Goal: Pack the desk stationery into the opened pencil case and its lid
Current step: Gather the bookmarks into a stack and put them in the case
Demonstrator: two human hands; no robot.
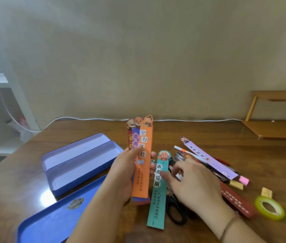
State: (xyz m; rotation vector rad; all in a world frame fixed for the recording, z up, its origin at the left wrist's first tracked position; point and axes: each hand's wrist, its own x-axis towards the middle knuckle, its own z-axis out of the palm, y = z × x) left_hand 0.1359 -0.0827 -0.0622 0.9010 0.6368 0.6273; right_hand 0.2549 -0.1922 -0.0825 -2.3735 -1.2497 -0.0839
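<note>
We see the pencil case (79, 165) lying open on the wooden table (243, 155): a purple-blue tin with two long, shallow compartments side by side, their pale insides bare. Its lid (51, 220), a brighter blue with a small badge-like emblem, lies flat just in front of the case, nearer to us.

Right of the case, the left hand (121, 179) holds a fan of three paper bookmarks (141, 155) upright, thumb pressed on the front and fingers (153, 154) curled round behind. The front bookmark is orange with large black characters; purple and dark red ones peek out behind it, each topped by a cartoon head.

Further right of the case, the right hand (194, 183) pinches a teal bookmark (158, 192) between thumb and fingers near its middle; it has a white-haired cartoon figure at the top, and its lower end reaches down to the table.

Beyond that hand lies the remaining heap: a lilac bookmark (210, 159), a white pen (189, 154), black-handled scissors (175, 211), a dark red strip (235, 200), a pink eraser (243, 180), two yellowish erasers (236, 185), and a yellow-green tape roll (269, 207) farthest from the case.
</note>
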